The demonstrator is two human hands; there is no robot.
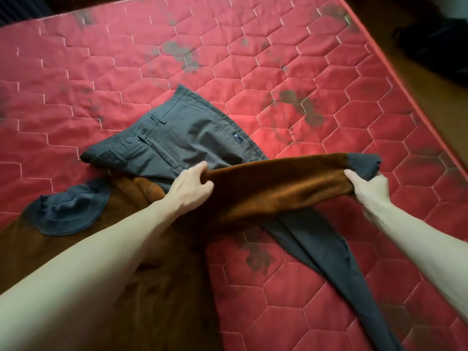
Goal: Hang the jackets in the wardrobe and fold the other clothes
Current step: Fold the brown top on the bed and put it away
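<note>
Arms come in from the bottom of the view, both bare, one on each side. Under the left arm lies the brown jacket (152, 287), spread flat on the near part of the red mattress (291, 295). Its fabric looks soft and fuzzy. A dark grey cuff (67, 214) with ribbed knit lies on the jacket's left side, flat and a bit crumpled.

A little farther on, the person's left hand (188, 190) grips the brown sleeve (273, 188) of the jacket. The fingers and thumb are curled tight round a bunch of the cloth. The right hand (369, 190) grips the far end of the same sleeve, right where the brown cloth meets its dark grey ribbed end (362, 165). Its fingers are curled round the cloth too. The sleeve is pulled out between the two hands and held up off the mattress.

Grey trousers (177, 138) lie under the sleeve. The top part, with a waistband, a pocket and a small dark label (238, 138), lies flat past the left hand. One long trouser leg (329, 252) runs out from below the sleeve toward the near right, flat on the mattress. The trousers rest partly on the jacket.

Past the clothes, the mattress goes on. It is stitched in six-sided shapes and has dark blotches here and there. At the far right is its edge, and beside that is a brown floor (430, 79).
</note>
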